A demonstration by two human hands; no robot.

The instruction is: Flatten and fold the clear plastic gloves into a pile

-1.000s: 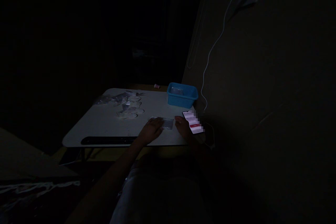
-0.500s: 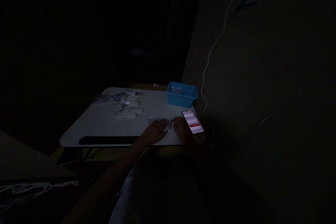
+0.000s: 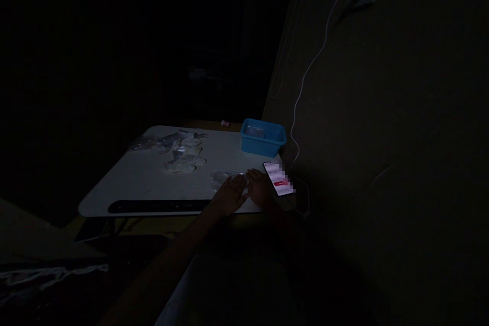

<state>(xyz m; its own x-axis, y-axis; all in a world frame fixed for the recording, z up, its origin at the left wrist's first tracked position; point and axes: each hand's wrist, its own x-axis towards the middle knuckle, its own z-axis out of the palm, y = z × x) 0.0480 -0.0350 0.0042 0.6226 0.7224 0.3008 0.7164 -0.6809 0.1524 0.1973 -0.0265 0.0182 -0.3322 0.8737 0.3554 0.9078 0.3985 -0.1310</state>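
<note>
Basin [image 3: 260,148] at hands' one o'clock contains clear packet [image 3: 254,132]; left hand [image 3: 230,197] spread flat on plastic bag [image 3: 220,178], right hand's [image 3: 260,189] grip indiscernible.

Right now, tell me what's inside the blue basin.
Inside the blue basin, a pale, plastic-looking item shows toward the left. The near wall hides the floor close to it; anything beneath the item is covered too.

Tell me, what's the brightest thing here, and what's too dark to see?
In the head view, the phone screen is brightest, partly covered by blocky squares; in the head view, faint glints show on the crumpled plastic, while the flat clear plastic looks dim; in the head view, the background beyond the table is nearly black.
</note>
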